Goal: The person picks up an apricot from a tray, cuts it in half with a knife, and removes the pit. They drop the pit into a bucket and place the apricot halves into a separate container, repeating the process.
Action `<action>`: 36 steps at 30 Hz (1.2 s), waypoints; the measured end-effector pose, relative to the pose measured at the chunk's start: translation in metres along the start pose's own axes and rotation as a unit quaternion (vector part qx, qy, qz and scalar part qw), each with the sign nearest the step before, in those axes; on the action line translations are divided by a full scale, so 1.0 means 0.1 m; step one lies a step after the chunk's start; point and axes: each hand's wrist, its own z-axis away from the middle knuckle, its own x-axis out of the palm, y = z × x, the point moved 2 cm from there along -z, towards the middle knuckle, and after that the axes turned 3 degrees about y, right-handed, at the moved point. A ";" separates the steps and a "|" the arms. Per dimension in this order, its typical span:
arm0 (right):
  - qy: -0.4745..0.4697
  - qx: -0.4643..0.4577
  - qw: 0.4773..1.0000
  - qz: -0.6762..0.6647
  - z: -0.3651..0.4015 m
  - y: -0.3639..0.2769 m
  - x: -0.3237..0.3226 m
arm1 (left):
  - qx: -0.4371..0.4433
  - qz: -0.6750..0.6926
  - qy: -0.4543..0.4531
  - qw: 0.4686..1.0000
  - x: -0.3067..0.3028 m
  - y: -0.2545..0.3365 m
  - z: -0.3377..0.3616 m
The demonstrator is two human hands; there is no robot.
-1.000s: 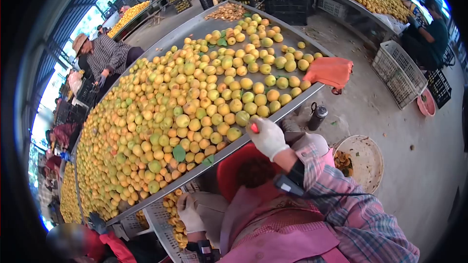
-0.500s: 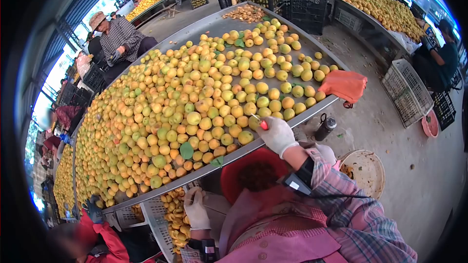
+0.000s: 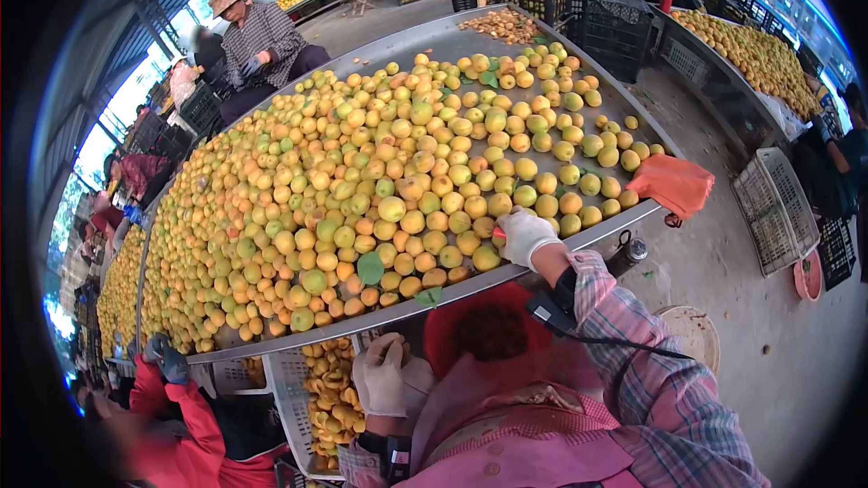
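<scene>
Daylight, bright, diffuse. Source: open shed sides, 9 to 12 o'clock; openings [image 3: 90, 185] there blown white-blue. Second blown strip at 1 o'clock. Fruit [image 3: 398, 181] evenly lit, soft highlights, faint shadows. Shade under table rim [image 3: 344, 327], 6 to 7 o'clock: left hand [image 3: 380, 378] and crate [image 3: 280, 380] dimmer. Right hand [image 3: 526, 237] bright, glove detail kept; red tool [image 3: 497, 232] in its grip tiny, unclear. Fisheye: rim bows, black vignette all round, blur and smear toward edges. Centre sharp.
</scene>
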 end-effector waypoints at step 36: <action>-0.063 -0.127 0.819 -0.556 1.71 -0.80 -0.34 | 0.209 -0.169 -0.343 0.900 0.57 1.19 0.43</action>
